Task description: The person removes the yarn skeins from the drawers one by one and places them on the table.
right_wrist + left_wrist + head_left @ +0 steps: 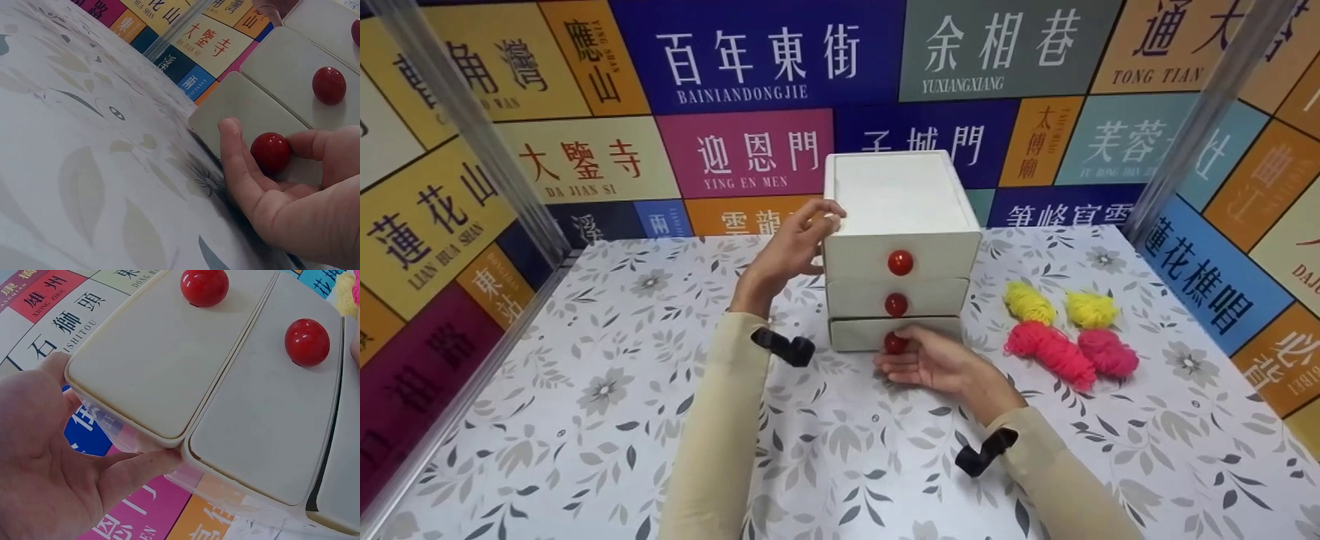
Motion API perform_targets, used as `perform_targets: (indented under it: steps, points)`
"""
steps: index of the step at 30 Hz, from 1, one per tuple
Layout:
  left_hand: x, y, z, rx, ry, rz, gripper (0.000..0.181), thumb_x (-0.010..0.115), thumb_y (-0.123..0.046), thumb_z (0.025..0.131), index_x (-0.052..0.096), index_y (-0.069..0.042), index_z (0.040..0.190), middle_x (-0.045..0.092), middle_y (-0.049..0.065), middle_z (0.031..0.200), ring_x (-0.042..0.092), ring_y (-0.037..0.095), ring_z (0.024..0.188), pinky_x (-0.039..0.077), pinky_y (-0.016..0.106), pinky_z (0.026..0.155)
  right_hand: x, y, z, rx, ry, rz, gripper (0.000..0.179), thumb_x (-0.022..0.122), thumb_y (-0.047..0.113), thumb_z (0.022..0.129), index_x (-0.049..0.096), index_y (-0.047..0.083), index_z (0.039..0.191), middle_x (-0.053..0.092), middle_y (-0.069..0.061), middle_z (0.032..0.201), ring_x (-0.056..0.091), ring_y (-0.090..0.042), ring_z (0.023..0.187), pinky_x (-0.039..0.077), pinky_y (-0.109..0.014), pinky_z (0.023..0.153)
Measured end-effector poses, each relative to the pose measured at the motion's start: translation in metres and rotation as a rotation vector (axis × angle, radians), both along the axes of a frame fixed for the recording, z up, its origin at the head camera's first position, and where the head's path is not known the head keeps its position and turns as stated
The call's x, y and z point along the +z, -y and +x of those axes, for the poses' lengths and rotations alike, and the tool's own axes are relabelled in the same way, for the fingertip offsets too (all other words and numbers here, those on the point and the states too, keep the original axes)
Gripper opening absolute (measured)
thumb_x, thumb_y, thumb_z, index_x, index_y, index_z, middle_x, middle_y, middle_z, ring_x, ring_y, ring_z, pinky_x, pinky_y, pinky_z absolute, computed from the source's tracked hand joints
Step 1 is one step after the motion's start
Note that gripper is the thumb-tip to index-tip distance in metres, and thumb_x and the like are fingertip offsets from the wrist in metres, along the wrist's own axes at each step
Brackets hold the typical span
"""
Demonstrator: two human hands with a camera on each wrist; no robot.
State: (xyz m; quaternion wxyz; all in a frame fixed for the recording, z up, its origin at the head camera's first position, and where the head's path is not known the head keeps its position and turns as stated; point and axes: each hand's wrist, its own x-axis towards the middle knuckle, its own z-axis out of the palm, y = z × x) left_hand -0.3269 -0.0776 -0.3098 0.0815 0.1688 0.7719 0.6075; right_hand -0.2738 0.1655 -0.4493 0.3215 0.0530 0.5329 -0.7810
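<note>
A white drawer unit (896, 195) with three stacked drawers stands on the table, a round red knob on each front. At its upper left edge, my left hand (797, 244) rests fingers on the top edge, and in the left wrist view the thumb (143, 467) lies straight along the side. Low in front, my right hand (937, 364) pinches the bottom drawer's red knob (271, 153) between thumb and fingers, palm turned up. A dark thin gap shows above the bottom drawer front (855, 335).
Right of the unit lie two yellow yarn bundles (1030, 303) (1091, 309) and two pink-red ones (1051, 355) (1108, 353). A floral cloth (607, 420) covers the table. Printed sign panels (765, 52) wall the back and sides.
</note>
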Motion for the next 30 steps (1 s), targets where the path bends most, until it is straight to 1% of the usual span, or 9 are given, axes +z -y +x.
perform_targets:
  steps: [3, 7, 11, 15, 20, 22, 24, 30]
  points:
    - [0.001, 0.000, 0.000, -0.004, -0.010, -0.011, 0.022, 0.044, -0.028, 0.108, 0.051, -0.018, 0.127, 0.059, 0.016, 0.123, 0.067, 0.034, 0.108, 0.056, 0.061, 0.093, 0.001, -0.001, 0.000, 0.021, -0.003, 0.005, 0.022, 0.047, 0.024, 0.104, 0.055, 0.004, 0.105, 0.076, -0.015, 0.096, 0.074, -0.024, 0.088, 0.063, -0.030, 0.081]
    - [0.001, -0.001, 0.000, -0.019, -0.017, -0.012, 0.023, 0.043, -0.028, 0.108, 0.050, -0.017, 0.127, 0.061, 0.015, 0.117, 0.068, 0.032, 0.104, 0.057, 0.059, 0.092, 0.003, -0.002, 0.001, 0.027, -0.005, 0.016, 0.023, 0.047, 0.024, 0.104, 0.056, 0.004, 0.103, 0.076, -0.015, 0.095, 0.075, -0.025, 0.089, 0.063, -0.029, 0.081]
    - [0.002, -0.001, 0.001, -0.026, -0.024, -0.012, 0.023, 0.042, -0.026, 0.108, 0.050, -0.017, 0.128, 0.061, 0.014, 0.111, 0.067, 0.029, 0.098, 0.059, 0.057, 0.090, 0.003, -0.002, 0.002, 0.039, 0.001, 0.028, 0.029, 0.047, 0.026, 0.104, 0.058, -0.001, 0.108, 0.076, -0.015, 0.096, 0.074, -0.025, 0.091, 0.062, -0.029, 0.082]
    - [0.002, 0.000, 0.000, -0.038, -0.032, -0.029, 0.028, 0.039, -0.024, 0.109, 0.052, -0.016, 0.133, 0.061, 0.017, 0.118, 0.065, 0.027, 0.100, 0.059, 0.055, 0.091, 0.003, -0.001, 0.006, 0.061, 0.012, 0.048, 0.033, 0.048, 0.026, 0.104, 0.058, -0.003, 0.113, 0.076, -0.015, 0.098, 0.074, -0.026, 0.093, 0.063, -0.030, 0.082]
    - [0.004, -0.001, -0.001, -0.055, -0.038, -0.054, 0.035, 0.037, -0.020, 0.108, 0.052, -0.017, 0.139, 0.057, 0.017, 0.130, 0.062, 0.027, 0.106, 0.059, 0.054, 0.092, 0.004, -0.001, 0.013, 0.096, 0.005, 0.071, 0.038, 0.048, 0.027, 0.103, 0.057, -0.006, 0.120, 0.076, -0.014, 0.099, 0.075, -0.026, 0.094, 0.063, -0.030, 0.082]
    - [0.004, -0.001, 0.000, -0.050, -0.030, -0.065, 0.035, 0.036, -0.021, 0.108, 0.052, -0.018, 0.139, 0.056, 0.016, 0.133, 0.062, 0.029, 0.109, 0.058, 0.055, 0.093, 0.003, 0.000, 0.016, 0.115, 0.003, 0.078, 0.040, 0.048, 0.028, 0.103, 0.056, -0.007, 0.123, 0.076, -0.013, 0.098, 0.075, -0.024, 0.092, 0.063, -0.030, 0.082]
    - [0.005, -0.001, -0.001, -0.034, -0.025, -0.086, 0.035, 0.036, -0.022, 0.108, 0.053, -0.019, 0.138, 0.055, 0.015, 0.136, 0.062, 0.030, 0.112, 0.058, 0.057, 0.093, 0.002, 0.000, 0.019, 0.134, -0.003, 0.085, 0.042, 0.049, 0.028, 0.103, 0.055, -0.008, 0.124, 0.076, -0.012, 0.098, 0.075, -0.022, 0.090, 0.063, -0.030, 0.082]
    - [0.007, -0.006, -0.001, 0.020, -0.020, -0.131, 0.034, 0.037, -0.025, 0.106, 0.056, -0.021, 0.134, 0.054, 0.011, 0.143, 0.061, 0.032, 0.117, 0.057, 0.062, 0.091, 0.001, -0.003, 0.027, 0.153, -0.020, 0.104, 0.040, 0.048, 0.027, 0.103, 0.057, -0.009, 0.120, 0.077, -0.011, 0.095, 0.075, -0.019, 0.086, 0.063, -0.029, 0.078]
